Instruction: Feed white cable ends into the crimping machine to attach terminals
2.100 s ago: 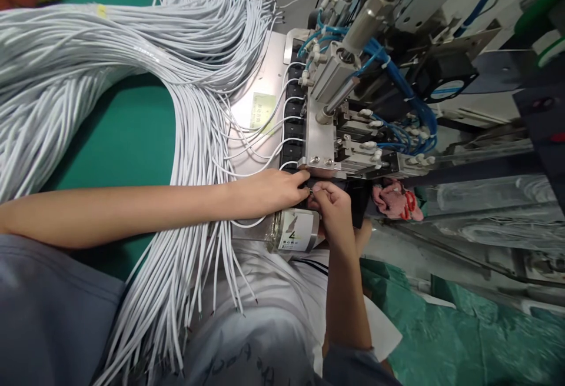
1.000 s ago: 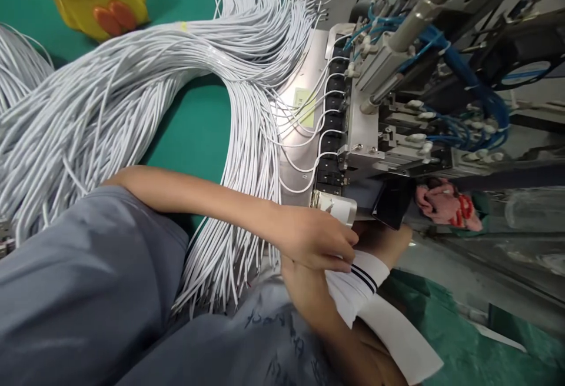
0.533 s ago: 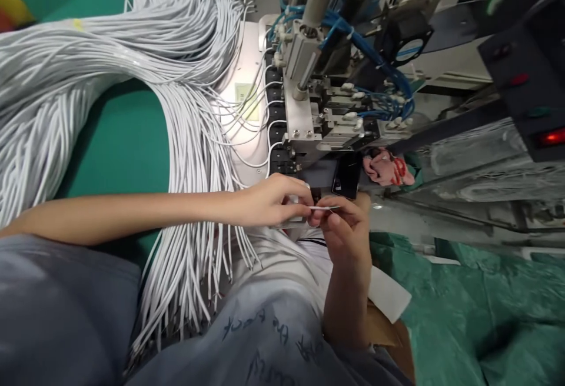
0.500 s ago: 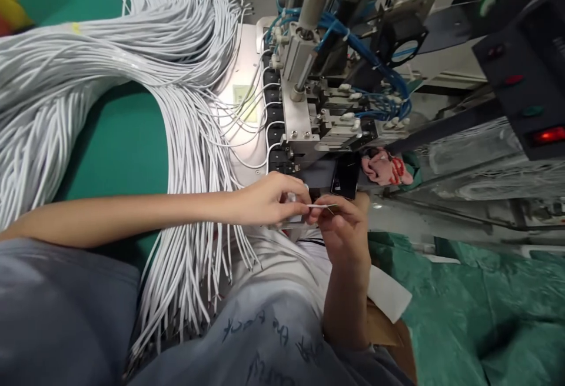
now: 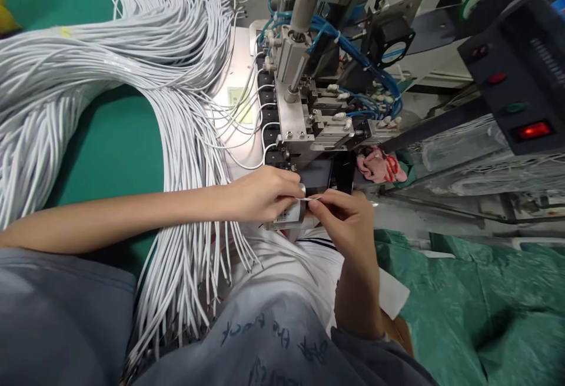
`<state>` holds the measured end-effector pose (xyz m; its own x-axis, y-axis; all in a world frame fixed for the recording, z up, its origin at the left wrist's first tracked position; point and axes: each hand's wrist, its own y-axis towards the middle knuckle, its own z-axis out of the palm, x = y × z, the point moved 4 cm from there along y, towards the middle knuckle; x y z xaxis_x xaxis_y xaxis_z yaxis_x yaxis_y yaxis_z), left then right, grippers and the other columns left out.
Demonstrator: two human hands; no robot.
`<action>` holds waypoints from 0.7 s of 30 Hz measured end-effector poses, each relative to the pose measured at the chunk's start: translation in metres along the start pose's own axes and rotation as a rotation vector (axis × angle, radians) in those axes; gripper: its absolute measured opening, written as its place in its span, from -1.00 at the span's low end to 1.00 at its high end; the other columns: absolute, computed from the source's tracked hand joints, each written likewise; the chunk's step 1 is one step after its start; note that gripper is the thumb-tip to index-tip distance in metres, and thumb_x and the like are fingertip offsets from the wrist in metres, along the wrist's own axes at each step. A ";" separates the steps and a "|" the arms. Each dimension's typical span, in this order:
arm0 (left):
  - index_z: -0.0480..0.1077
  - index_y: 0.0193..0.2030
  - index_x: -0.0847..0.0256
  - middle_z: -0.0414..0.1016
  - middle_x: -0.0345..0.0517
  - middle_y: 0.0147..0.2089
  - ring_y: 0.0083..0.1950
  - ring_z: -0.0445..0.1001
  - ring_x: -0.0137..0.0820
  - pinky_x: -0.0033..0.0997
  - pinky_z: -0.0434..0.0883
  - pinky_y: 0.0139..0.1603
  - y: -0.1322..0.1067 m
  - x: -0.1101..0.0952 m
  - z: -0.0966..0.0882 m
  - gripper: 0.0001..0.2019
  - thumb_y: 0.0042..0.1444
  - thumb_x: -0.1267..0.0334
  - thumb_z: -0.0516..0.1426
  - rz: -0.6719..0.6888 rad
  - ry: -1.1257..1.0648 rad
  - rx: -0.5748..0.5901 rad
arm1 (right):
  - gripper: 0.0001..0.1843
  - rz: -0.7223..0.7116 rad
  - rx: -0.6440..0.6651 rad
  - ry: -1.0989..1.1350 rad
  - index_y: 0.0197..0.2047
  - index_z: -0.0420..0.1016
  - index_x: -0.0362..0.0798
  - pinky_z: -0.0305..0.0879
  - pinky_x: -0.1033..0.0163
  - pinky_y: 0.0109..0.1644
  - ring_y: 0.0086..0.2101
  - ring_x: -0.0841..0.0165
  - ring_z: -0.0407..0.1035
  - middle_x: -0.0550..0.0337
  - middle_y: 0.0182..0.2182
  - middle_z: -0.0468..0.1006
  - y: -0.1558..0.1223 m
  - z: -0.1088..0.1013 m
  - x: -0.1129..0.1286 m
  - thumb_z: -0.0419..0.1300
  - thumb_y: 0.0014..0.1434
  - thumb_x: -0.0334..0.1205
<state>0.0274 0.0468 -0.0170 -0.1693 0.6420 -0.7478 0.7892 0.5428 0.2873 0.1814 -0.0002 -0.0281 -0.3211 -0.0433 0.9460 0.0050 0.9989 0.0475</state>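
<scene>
Between my two hands runs the end of a thin white cable. My left hand, reaching in across the cable bundle, pinches the cable's white jacket. From the other side my right hand closes thumb and fingertips on the cable's tip, so the tip is mostly hidden. Just beneath the hands is a small pale labelled block, partly covered by my left hand. A machine with a row of black clamps stands beyond my hands, and several white cables run into the clamps.
A large bundle of white cables drapes over the green table. Beyond my right hand lie a dark phone and a pink cloth. A control box with a lit red switch hangs at the right, above green sheeting.
My right hand has turned over and closed its fingertips on the cable's end, where thin separate wires showed before. My left hand keeps its pinch. The view has shifted slightly.
</scene>
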 end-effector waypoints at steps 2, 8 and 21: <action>0.50 -0.37 0.31 0.37 -0.16 -0.46 -0.46 0.31 -0.55 -0.57 0.25 -0.46 0.000 0.001 0.000 -0.79 0.07 0.49 0.04 -0.019 0.011 -0.018 | -0.85 0.016 0.023 0.000 -0.56 0.54 -0.09 -0.02 0.33 -0.56 -0.60 0.51 0.10 0.30 -0.66 0.30 0.003 0.002 -0.001 0.28 0.01 -0.29; 0.43 -0.49 0.30 0.35 -0.23 -0.51 -0.46 0.34 -0.57 -0.61 0.28 -0.45 0.001 0.005 0.001 -0.84 0.07 0.45 0.09 -0.145 -0.085 -0.050 | -0.84 -0.055 -0.246 0.044 -0.49 0.55 -0.09 0.03 0.33 -0.54 -0.59 0.49 0.11 0.31 -0.65 0.26 -0.003 0.016 -0.008 0.23 0.07 -0.23; 0.46 -0.38 0.31 0.33 -0.20 -0.48 -0.45 0.32 -0.55 -0.59 0.29 -0.41 0.002 0.011 0.000 -0.82 0.17 0.39 0.05 -0.049 0.112 -0.041 | -0.77 -0.163 -0.289 0.008 -0.56 0.45 -0.10 -0.04 0.33 -0.56 -0.61 0.51 0.06 0.32 -0.66 0.18 0.012 0.021 -0.008 0.19 0.11 -0.24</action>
<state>0.0272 0.0549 -0.0249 -0.2737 0.6695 -0.6906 0.7542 0.5949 0.2778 0.1647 0.0121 -0.0420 -0.3320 -0.2032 0.9211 0.2229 0.9320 0.2859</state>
